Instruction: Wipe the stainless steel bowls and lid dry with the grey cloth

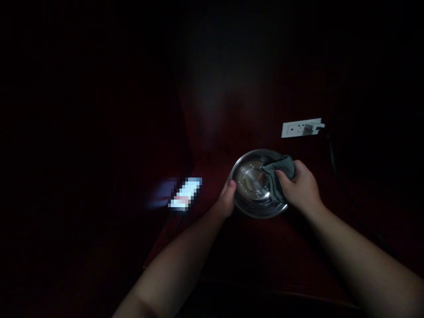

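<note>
A shiny round metal bowl is tilted so its inside faces me. My left hand grips its left rim, the thumb over the edge and the other fingers hidden behind. In my right hand is a grey-green cloth, bunched between thumb and fingers. The cloth lies over the bowl's right rim and against its inner wall. Part of the right side of the bowl is covered by the cloth and hand.
A lit phone, its screen blurred, lies left of the bowl with a thin cable near it. On the far wall is a white socket plate with a plug and a dark cord hanging down. The dark red tabletop is dimly lit.
</note>
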Tool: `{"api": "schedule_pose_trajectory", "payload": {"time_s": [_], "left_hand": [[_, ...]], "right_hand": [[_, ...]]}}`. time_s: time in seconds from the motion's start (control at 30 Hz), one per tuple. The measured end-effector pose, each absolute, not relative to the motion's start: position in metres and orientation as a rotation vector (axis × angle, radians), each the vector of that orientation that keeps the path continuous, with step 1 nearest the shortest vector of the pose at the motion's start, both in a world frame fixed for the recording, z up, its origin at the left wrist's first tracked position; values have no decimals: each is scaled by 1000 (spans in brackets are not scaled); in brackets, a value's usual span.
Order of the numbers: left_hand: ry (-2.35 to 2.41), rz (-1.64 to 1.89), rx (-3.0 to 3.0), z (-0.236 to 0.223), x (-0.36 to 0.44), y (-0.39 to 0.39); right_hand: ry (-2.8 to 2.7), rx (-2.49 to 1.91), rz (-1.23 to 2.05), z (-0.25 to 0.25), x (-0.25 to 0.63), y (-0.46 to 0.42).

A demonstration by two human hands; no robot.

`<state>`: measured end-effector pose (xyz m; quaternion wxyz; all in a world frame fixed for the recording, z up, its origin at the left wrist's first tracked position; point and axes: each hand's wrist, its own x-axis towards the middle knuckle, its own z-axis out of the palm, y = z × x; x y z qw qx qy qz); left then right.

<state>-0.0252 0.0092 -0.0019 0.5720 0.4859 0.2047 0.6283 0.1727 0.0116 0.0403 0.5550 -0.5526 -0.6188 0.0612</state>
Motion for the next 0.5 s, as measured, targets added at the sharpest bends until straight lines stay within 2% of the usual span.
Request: {"api": "schedule_pose_trajectory", "payload": {"time_s": [0.5], "left_hand": [[443,1471,1165,10,-24,4]], "right_hand": [[-1489,-1283,80,39,175,13]]}}
